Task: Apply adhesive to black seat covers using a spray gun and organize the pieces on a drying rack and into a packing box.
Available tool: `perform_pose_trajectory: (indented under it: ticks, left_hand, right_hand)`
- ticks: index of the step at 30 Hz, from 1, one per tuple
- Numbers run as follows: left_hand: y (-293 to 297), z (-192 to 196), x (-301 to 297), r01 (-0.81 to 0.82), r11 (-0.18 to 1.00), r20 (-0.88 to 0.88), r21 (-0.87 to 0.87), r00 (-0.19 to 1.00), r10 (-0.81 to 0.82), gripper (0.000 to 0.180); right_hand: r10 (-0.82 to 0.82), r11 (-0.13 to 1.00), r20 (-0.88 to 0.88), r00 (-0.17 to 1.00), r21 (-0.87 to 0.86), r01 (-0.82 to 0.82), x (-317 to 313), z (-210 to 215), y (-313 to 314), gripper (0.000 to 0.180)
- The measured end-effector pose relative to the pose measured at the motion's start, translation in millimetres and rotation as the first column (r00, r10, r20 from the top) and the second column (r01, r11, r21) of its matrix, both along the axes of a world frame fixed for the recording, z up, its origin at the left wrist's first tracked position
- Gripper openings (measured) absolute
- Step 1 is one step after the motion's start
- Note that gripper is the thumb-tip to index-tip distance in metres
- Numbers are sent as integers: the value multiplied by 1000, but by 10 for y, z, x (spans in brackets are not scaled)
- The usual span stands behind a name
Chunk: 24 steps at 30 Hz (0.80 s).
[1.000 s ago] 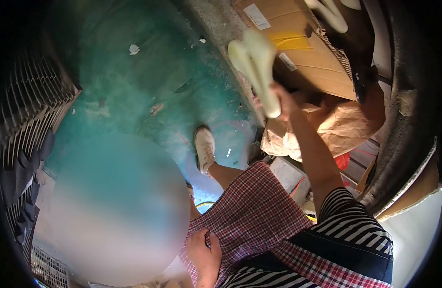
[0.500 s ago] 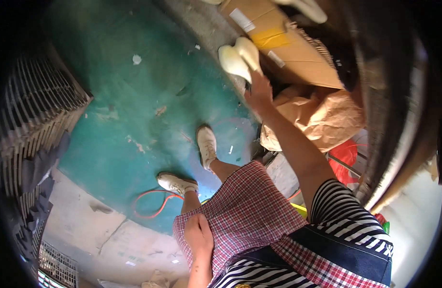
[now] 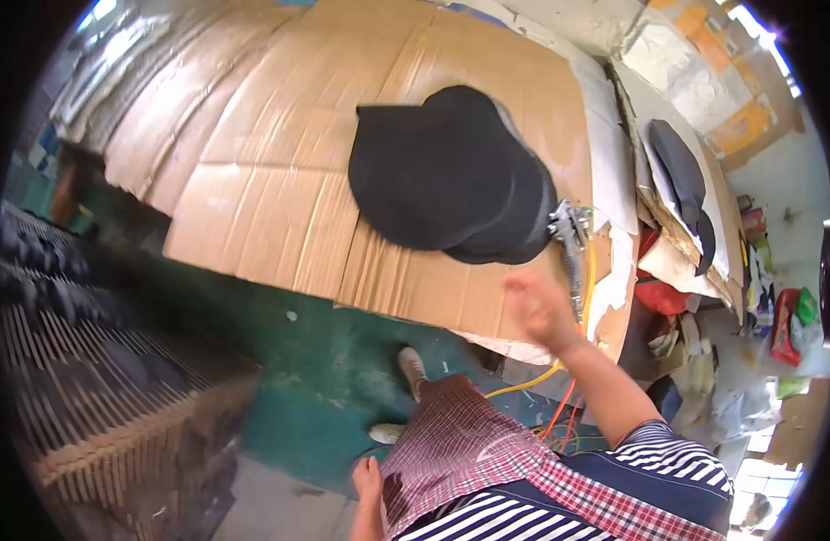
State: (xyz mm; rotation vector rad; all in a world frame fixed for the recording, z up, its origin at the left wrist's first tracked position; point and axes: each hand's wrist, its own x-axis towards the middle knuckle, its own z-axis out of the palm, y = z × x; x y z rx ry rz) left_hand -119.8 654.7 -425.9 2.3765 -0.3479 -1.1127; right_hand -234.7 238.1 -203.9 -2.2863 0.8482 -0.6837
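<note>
A stack of black flat pieces [image 3: 451,171] lies on a table covered with brown cardboard [image 3: 271,207]. At the stack's right edge rests a metal spray gun [image 3: 568,233] on a yellow hose [image 3: 588,270]. My right hand [image 3: 537,308] is blurred, raised over the table's near edge just below the gun, and nothing shows in it. Low in the picture, my left hand [image 3: 368,478] lies flat against my checked apron [image 3: 460,451], holding nothing. My feet in pale shoes [image 3: 413,368] stand on the green floor.
A dark slatted rack [image 3: 118,379] stands at the left. More black pieces [image 3: 681,171] lie on a second surface at the right. Orange and yellow hoses [image 3: 559,383] hang below the table. Red containers [image 3: 784,316] and clutter fill the far right.
The view has swung from the floor and boxes to the cardboard table. My right hand, which held pale sole-shaped pieces up by the boxes, now shows nothing in it.
</note>
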Motion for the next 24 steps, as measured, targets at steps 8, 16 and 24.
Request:
perform_pose_trajectory:
  ticks: [8, 16, 24]
  left_hand:
    - [-2559, 1879, 1055, 314, 791, 428, -526, 901, -74, 15]
    - [-4826, 2177, 1635, 283, 949, 682, -140, 722, -115, 28]
    - [-4976, 2010, 1629, 180, 981, 625, -73, 774, -96, 20]
  right_hand:
    - [-457, 883, -341, 822, -284, 373, -1126, -256, -1022, 57]
    - [-314, 933, 108, 943, -148, 327, 150, -111, -1880, 45]
    - [-217, 975, -148, 965, 12, 221, 692, -377, -2199, 16]
